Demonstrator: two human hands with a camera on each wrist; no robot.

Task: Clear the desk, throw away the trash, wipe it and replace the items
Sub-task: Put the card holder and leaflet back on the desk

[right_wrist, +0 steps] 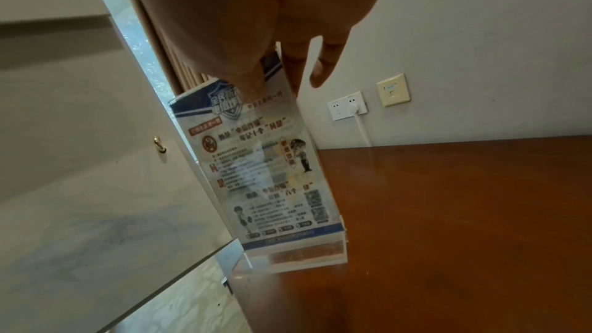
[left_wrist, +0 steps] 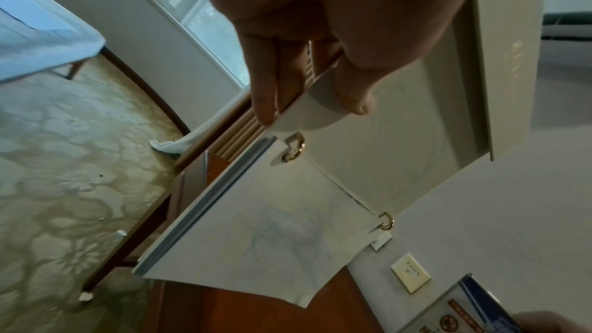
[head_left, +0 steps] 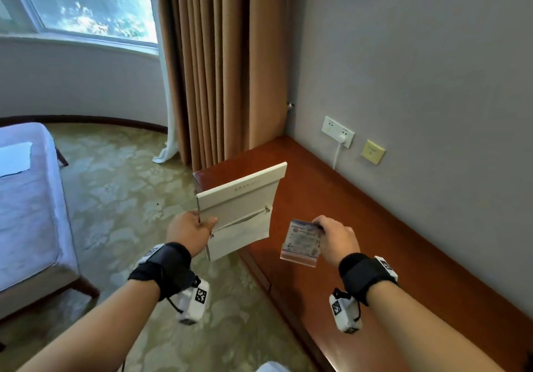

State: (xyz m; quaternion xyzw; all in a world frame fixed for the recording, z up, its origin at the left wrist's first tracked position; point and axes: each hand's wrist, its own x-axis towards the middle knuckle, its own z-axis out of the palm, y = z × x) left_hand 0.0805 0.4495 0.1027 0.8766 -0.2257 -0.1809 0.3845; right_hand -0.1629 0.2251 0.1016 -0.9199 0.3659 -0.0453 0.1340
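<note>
Left hand (head_left: 189, 232) is pinched on the side edge of the ring booklet (head_left: 239, 207), thumb (left_wrist: 355, 95) on the front and the other fingers behind, right by one of the gold rings (left_wrist: 293, 148). Right hand (head_left: 336, 236) has the acrylic sign (head_left: 301, 240) nipped by its top edge, base hanging down. So the hands are apart, one thing each, and both things are in the air around the near edge of the worktop (head_left: 346, 213), touching nothing. Honestly can't tell from here if I'm lifting these off or putting them back; my guess is back. If so, I'd do the sign first. A fingertip grip that high lets it swing, so lower it until the base sits flat, then let go. Then the right hand is free to help with the booklet, because its bottom page is curling loose and would probably fold under if I just dropped it down. Square the pages, then set it down. Further out there's a cable (head_left: 336, 157) plugged into the wall socket (head_left: 338, 131), so I'd keep both things just shy of that. The curtain (head_left: 219, 69) and bed (head_left: 26, 198) are well out of the way.
</note>
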